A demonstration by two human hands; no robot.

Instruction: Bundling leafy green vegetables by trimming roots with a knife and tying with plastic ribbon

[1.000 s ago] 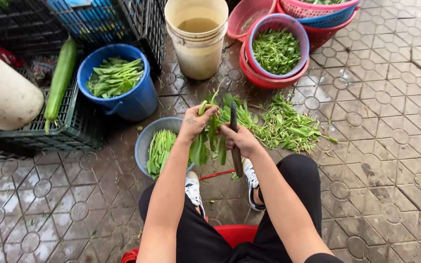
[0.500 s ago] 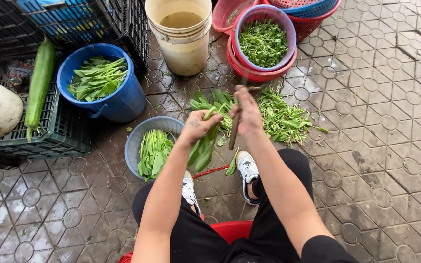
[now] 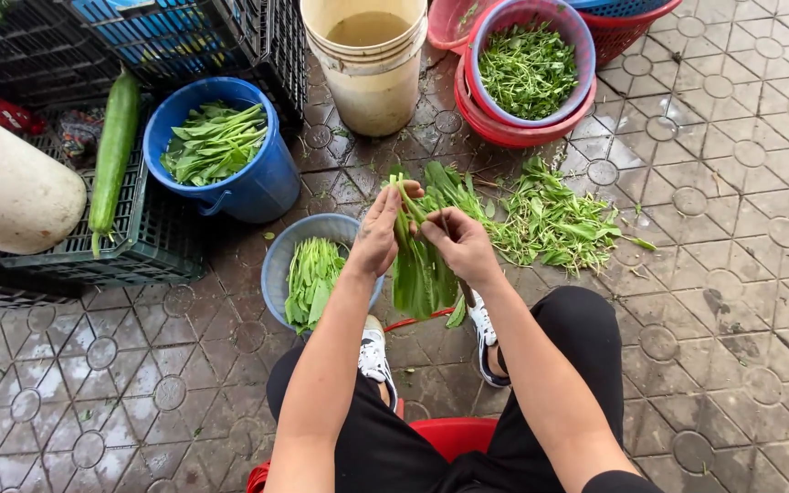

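My left hand (image 3: 379,230) and my right hand (image 3: 460,245) both grip a bunch of long green leafy stems (image 3: 420,265), held upright between them above my feet. The right hand pinches a single stem near the top of the bunch. Just left of my left hand a grey-blue bowl (image 3: 278,260) holds trimmed green stalks. A loose pile of leafy greens (image 3: 554,219) lies on the wet tiled floor to the right of my hands.
A blue bucket of leaves (image 3: 257,183), a cream bucket of murky water (image 3: 372,91) and a purple bowl of greens in a red basin (image 3: 527,73) stand ahead. Black crates (image 3: 139,246) with a long green gourd (image 3: 113,151) and a white jug (image 3: 11,196) sit left. I sit on a red stool (image 3: 454,434).
My right hand drew back from the floor pile to the bunch and now pinches a stem. The left hand has shifted up on the bunch.
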